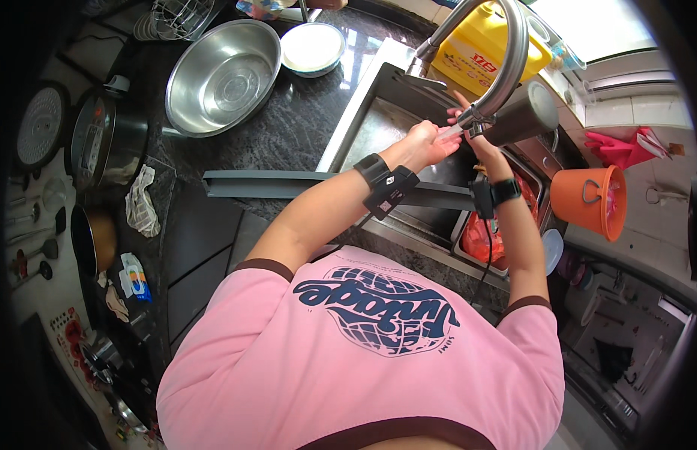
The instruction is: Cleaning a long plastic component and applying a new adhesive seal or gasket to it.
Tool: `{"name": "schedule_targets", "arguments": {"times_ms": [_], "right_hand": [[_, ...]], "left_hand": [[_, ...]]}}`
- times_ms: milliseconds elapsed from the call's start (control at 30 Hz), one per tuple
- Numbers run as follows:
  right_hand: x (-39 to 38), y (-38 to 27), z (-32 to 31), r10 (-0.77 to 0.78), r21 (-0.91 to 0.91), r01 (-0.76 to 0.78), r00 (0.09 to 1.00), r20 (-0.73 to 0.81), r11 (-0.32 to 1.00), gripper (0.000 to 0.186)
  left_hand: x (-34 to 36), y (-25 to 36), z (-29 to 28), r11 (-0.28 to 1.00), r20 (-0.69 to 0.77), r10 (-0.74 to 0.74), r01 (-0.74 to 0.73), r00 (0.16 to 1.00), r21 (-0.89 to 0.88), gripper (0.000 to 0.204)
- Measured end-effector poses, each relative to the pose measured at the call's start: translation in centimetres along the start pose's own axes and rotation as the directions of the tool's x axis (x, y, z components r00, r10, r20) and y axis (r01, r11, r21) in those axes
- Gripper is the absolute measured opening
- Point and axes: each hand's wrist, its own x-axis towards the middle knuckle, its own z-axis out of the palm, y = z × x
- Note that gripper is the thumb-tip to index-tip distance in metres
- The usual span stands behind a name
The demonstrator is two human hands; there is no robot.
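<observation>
Steel dominates here: a curved faucet (506, 60) arches over a steel sink (378, 127) set into a dark stone table (288, 127), and both hands meet right under its spout. The left hand (427, 142) reaches across the basin with fingers extended toward the spout head, loosely curled rather than clenched; whether it pinches anything small I cannot tell. The right hand (472, 124) rises beside it, fingers pointing up and touching the spout end, its grip narrow but seemingly empty. A thin pale streak between the two hands may be running water or a small object; it is too small to tell. Judging by this, the work at the spout looks to be mid-way: the hands are already at the faucet, nothing rinsed lies set aside nearby, and the basin below looks bare. The spout head sits directly between and touching the fingertips of both hands.

Around them: a grey rail (288, 184) spans the sink, a large steel bowl (222, 75) and a white dish (312, 49) rest on the table, a yellow jug (479, 49) stands behind the faucet, and an orange bucket (592, 199) hangs off to the right
</observation>
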Motion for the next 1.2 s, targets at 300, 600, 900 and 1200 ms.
{"name": "schedule_targets", "arguments": {"times_ms": [300, 600, 900, 1200], "right_hand": [[-4.2, -5.2, 10.2, 0.382, 0.833, -0.098, 0.913, -0.142, 0.544, 0.03], [-4.0, -0.2, 7.6, 0.072, 0.92, -0.123, 0.992, 0.104, 0.371, 0.032], [-3.2, -2.8, 9.5, 0.406, 0.853, -0.162, 0.912, -0.063, 0.497, 0.048], [-3.7, -4.5, 8.6, 0.371, 0.826, -0.212, 0.929, 0.005, 0.522, 0.042]], "left_hand": [[5.2, -3.9, -4.1, 0.4, 0.238, 0.655, -0.596, 0.717, 0.697, 0.042], [1.8, -6.1, -3.2, -0.124, 0.353, 0.699, -0.381, 0.622, 0.916, 0.05], [5.1, -5.1, -4.7, -0.484, 0.382, 0.754, 0.06, 0.535, 0.873, 0.049], [3.6, -5.8, -5.5, -0.127, 0.419, 0.591, -0.434, 0.689, 0.892, 0.049]]}}
